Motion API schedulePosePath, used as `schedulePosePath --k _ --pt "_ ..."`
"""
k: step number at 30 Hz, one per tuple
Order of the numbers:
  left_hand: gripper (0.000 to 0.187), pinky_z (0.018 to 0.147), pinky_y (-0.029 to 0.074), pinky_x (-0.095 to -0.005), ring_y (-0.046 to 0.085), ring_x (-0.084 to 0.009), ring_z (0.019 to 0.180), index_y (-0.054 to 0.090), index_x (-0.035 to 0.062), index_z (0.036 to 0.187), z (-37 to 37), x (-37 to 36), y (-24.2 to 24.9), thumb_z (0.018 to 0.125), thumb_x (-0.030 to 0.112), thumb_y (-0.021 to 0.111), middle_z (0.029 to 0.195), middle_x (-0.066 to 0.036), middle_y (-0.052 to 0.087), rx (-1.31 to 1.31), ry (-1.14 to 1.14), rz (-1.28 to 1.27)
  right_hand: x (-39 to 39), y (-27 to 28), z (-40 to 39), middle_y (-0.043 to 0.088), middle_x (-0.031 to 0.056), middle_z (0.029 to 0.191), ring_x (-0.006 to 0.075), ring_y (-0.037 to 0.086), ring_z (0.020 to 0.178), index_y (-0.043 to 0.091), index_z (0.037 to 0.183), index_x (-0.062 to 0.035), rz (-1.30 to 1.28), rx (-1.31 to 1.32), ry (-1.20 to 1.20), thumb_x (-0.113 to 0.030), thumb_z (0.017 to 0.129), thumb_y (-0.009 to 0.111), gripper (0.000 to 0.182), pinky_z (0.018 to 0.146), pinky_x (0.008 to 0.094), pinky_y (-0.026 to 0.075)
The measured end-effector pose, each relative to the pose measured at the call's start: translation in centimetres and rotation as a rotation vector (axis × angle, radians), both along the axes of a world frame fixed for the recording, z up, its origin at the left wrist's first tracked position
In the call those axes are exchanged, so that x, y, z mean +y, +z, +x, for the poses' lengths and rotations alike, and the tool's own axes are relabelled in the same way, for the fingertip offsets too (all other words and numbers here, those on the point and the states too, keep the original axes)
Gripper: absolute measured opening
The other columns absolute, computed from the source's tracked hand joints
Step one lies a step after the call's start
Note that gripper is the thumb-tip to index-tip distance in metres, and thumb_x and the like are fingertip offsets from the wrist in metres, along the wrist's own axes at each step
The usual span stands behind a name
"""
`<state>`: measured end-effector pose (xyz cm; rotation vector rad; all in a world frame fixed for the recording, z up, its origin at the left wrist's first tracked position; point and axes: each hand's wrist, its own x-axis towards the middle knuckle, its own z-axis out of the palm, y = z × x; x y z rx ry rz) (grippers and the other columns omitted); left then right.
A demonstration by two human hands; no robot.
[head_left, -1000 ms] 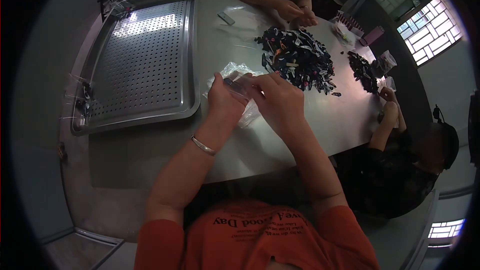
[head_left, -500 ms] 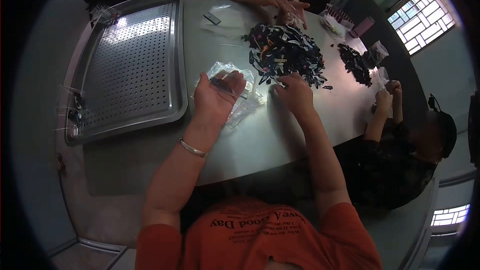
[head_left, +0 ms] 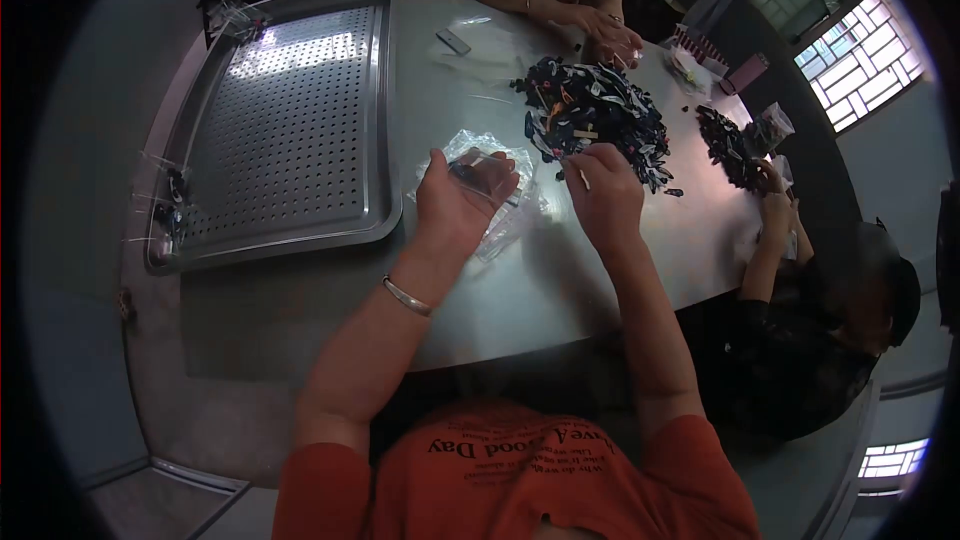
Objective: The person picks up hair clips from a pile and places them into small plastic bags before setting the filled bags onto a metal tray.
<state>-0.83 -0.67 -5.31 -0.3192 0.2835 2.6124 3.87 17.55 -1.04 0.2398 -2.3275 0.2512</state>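
My left hand (head_left: 465, 195) is palm up, its fingers curled round a clear plastic bag (head_left: 482, 173) with something dark inside. Under and beside it a stack of clear bags (head_left: 500, 230) lies on the metal table (head_left: 500, 315). My right hand (head_left: 605, 195) is closed at the near edge of a large pile of small dark pieces (head_left: 600, 115), with a small pale piece (head_left: 585, 180) showing at its fingertips.
A perforated metal tray (head_left: 290, 130) fills the table's left side. Across the table are another person's hands (head_left: 605, 35). At the right, a co-worker's hands (head_left: 778, 190) are beside a smaller dark pile (head_left: 730, 148). A flat grey object (head_left: 452, 41) lies at the back.
The whole view has shifted, with the table's contents further right. My right hand has closed up and a pale piece now shows at its fingertips. The co-worker's hand at the right has reached the smaller pile.
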Motion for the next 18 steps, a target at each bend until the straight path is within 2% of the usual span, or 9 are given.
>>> schedulePosePath --k 1,2,4,5,8,10,11,14,18 --pt "0.057 0.084 0.050 -0.0487 0.061 -0.0352 0.090 0.051 0.0000 0.100 0.1 0.1 0.2 0.099 0.047 0.019 0.095 -0.024 0.062 -0.006 -0.007 -0.013 -0.4 0.4 0.8 0.061 0.0053 0.083 0.0172 0.061 0.071 0.068 0.079 -0.0049 -0.189 -0.003 0.021 -0.001 0.076 0.070 0.005 0.060 0.0274 0.049" --pt "0.057 0.084 0.050 -0.0487 0.061 -0.0352 0.090 0.051 0.0000 0.100 0.2 0.2 0.3 0.099 0.047 0.019 0.095 -0.024 0.062 -0.009 -0.008 -0.011 -0.7 1.2 1.9 0.061 0.0053 0.083 0.0172 0.061 0.071 0.068 0.079 -0.0049 -0.187 -0.007 0.020 -0.001 0.076 0.070 0.005 0.060 0.0274 0.049" --pt "0.058 0.085 0.049 -0.0485 0.060 -0.0358 0.092 0.050 0.0001 0.102 0.5 0.3 0.8 0.099 0.048 0.018 0.097 -0.025 0.062 -0.052 -0.021 -0.048 -2.0 3.4 4.0 0.061 0.0082 0.084 0.0165 0.060 0.066 0.067 0.081 -0.0012 -0.489 -0.014 0.244 0.000 0.074 0.071 0.008 0.054 0.0263 0.047" --pt "0.058 0.085 0.049 -0.0485 0.060 -0.0358 0.092 0.050 0.0001 0.102 0.6 0.5 0.8 0.099 0.048 0.018 0.097 -0.025 0.062 -0.054 -0.027 -0.049 -2.6 3.8 4.5 0.060 0.0086 0.084 0.0146 0.058 0.067 0.068 0.082 -0.0012 -0.520 -0.022 0.306 0.004 0.074 0.070 0.010 0.054 0.0247 0.047" --pt "0.057 0.086 0.048 -0.0479 0.059 -0.0361 0.094 0.049 0.0001 0.105 1.0 0.8 0.8 0.099 0.048 0.018 0.100 -0.025 0.060 -0.007 -0.059 -0.059 -4.0 3.0 4.2 0.060 0.0073 0.086 0.0161 0.058 0.068 0.068 0.083 -0.0033 -0.407 -0.011 0.416 0.001 0.071 0.072 0.013 0.054 0.0263 0.047" --pt "0.057 0.087 0.047 -0.0472 0.058 -0.0362 0.097 0.048 -0.0002 0.107 1.3 0.9 1.0 0.099 0.048 0.018 0.102 -0.025 0.059 -0.002 -0.088 -0.076 -4.2 1.6 3.2 0.059 0.0062 0.087 0.0190 0.058 0.068 0.069 0.082 -0.0065 -0.178 0.034 0.317 -0.003 0.067 0.075 0.016 0.057 0.0303 0.048" --pt "0.057 0.087 0.047 -0.0472 0.058 -0.0362 0.097 0.048 -0.0002 0.107 1.3 1.0 0.8 0.099 0.048 0.018 0.102 -0.025 0.059 0.000 -0.094 -0.077 -4.4 1.4 2.6 0.059 0.0042 0.084 0.0165 0.058 0.068 0.069 0.080 -0.0071 -0.071 0.099 0.275 -0.003 0.064 0.078 0.019 0.056 0.0277 0.049" --pt "0.057 0.086 0.047 -0.0469 0.058 -0.0354 0.097 0.048 -0.0006 0.108 1.2 1.0 0.4 0.099 0.047 0.018 0.102 -0.024 0.059 0.004 -0.083 -0.055 -4.4 0.3 1.6 0.059 0.0030 0.083 0.0170 0.058 0.066 0.068 0.078 -0.0082 -0.086 0.134 0.274 -0.007 0.062 0.080 0.019 0.055 0.0280 0.049" --pt "0.059 0.086 0.049 -0.0474 0.059 -0.0341 0.095 0.049 -0.0021 0.110 0.9 0.6 0.2 0.099 0.047 0.019 0.105 -0.024 0.059 -0.015 -0.072 -0.109 -2.6 0.8 3.1 0.058 0.0051 0.082 0.0129 0.057 0.064 0.067 0.081 -0.0042 -0.422 0.046 0.197 -0.006 0.070 0.077 0.015 0.055 0.0258 0.048"
